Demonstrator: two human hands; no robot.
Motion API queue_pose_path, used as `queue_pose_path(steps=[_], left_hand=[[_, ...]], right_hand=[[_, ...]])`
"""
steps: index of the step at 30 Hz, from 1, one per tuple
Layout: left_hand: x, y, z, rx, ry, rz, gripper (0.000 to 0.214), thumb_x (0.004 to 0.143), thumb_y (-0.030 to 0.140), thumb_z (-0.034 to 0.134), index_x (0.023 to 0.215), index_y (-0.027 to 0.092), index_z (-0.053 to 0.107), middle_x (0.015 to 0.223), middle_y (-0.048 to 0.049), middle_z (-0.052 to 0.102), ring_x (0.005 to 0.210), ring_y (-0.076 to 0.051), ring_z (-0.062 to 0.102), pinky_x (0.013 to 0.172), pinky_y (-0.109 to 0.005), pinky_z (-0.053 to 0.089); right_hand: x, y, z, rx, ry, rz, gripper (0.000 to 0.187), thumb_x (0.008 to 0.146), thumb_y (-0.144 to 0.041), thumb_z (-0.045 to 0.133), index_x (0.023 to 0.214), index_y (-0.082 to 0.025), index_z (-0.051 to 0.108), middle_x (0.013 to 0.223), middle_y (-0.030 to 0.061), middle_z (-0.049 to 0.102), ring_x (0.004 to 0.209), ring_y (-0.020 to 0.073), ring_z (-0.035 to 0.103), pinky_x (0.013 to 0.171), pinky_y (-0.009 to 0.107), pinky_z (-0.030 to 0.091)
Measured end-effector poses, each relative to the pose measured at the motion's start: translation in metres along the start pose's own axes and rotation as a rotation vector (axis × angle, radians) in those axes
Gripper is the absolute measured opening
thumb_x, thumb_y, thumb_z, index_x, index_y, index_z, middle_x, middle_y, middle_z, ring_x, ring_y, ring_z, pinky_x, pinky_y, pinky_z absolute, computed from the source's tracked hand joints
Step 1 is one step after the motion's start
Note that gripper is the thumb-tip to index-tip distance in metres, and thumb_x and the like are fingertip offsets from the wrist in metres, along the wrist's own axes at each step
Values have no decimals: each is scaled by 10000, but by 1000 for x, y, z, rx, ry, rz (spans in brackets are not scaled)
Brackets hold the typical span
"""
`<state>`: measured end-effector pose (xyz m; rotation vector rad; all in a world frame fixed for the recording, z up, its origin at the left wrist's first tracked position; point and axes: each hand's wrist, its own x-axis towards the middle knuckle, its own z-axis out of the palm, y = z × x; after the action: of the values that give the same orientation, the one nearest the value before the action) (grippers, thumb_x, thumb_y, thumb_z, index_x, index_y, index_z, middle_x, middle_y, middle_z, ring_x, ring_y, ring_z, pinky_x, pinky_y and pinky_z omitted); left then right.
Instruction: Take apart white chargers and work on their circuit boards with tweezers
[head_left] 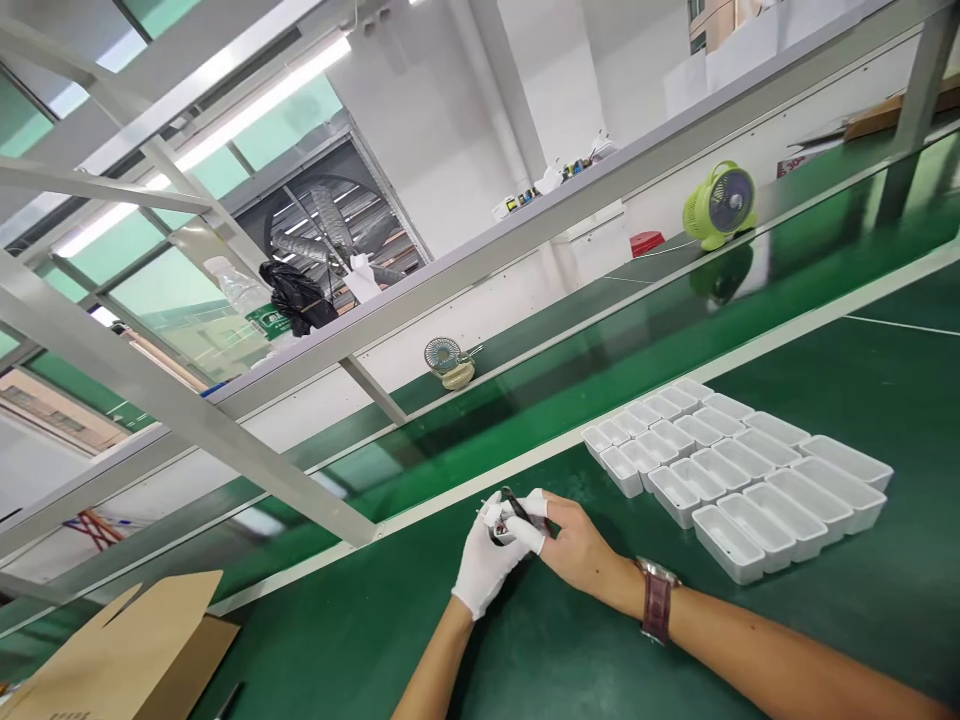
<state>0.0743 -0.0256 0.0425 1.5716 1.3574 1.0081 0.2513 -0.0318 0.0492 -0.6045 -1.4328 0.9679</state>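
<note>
My left hand (pixel 487 560), in a white glove, is closed round a small dark part (pixel 501 527) held just above the green bench top (pixel 525 650). My right hand (pixel 577 545) has white finger cots and a wristwatch. It pinches a thin dark tool (pixel 517 507) whose tip meets that part. Both hands are pressed close together near the front edge of the conveyor. The part itself is mostly hidden by my fingers.
A block of several white plastic trays (pixel 739 475) lies to the right of my hands. A green conveyor belt (pixel 675 330) carries a small beige fan (pixel 448 362) and a lime-green fan (pixel 718 205). A cardboard box (pixel 120 655) sits bottom left. Metal frame bars (pixel 172 410) cross overhead.
</note>
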Motion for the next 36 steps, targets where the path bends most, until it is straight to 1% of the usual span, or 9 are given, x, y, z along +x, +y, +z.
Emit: queue_pose_path(steps=[4,7,10,13,15,20,23,28,36], left_hand=[[12,9,13,-32,4,-42,267,677,293,865,880,179,735,861,-53,727,823,-222,644,788,-331,497],[14,7,3,-199,64,-119,271,659,332,880,703,153,681,672,-21,650,634,-152,553,617,-277,438],[12,7,-13,-363,152,-169,352,679,401,861,852,151,682,763,-32,674,611,-119,549,566,-242,423],[7,13,-25,-658,230,-300,500,741,348,818,1177,182,638,1066,-89,707,607,-83,561,528,-211,426],[2,15,-27,-854,232,-356,475,821,304,756,1254,180,606,1097,-99,696,561,-59,525,474,-193,392],[-7,11,-25,-1065,158,-364,410,943,428,616,1225,131,612,969,-95,678,561,-83,519,426,-206,376],[-10,10,-26,-1176,103,-373,388,968,380,577,1233,98,601,1006,-133,664,674,-127,580,462,-221,419],[-14,11,-30,-1349,59,-401,373,973,425,575,1152,103,633,864,-78,614,654,-104,539,534,-209,480],[-13,-5,-34,-1474,0,-470,532,946,601,522,1077,102,650,867,-77,597,632,-91,524,557,-201,501]], right_hand=[[7,0,-2,315,67,213,274,880,-448,700,1032,-223,740,793,6,679,698,160,599,663,301,514],[11,1,-5,424,111,285,337,866,-496,701,1020,-196,710,774,3,678,601,134,569,577,282,498],[13,3,-7,479,153,308,350,889,-520,662,963,-179,679,829,22,688,596,131,595,591,301,529],[13,7,-6,543,183,348,335,882,-507,671,934,-177,651,866,29,688,659,150,638,635,327,568],[11,12,-5,581,199,372,334,859,-480,705,989,-177,652,886,31,688,708,162,653,657,337,581],[4,28,-3,596,213,429,412,843,-452,729,1136,-179,632,985,64,713,763,180,681,690,363,589],[0,31,-4,565,193,450,437,835,-430,752,1167,-186,606,1034,74,716,820,197,702,763,395,594],[-6,23,-4,397,133,457,439,823,-435,772,1151,-195,607,1016,70,724,818,216,731,859,454,594],[-15,18,1,267,77,497,343,832,-442,766,1032,-190,644,975,81,750,771,226,743,800,437,631]])
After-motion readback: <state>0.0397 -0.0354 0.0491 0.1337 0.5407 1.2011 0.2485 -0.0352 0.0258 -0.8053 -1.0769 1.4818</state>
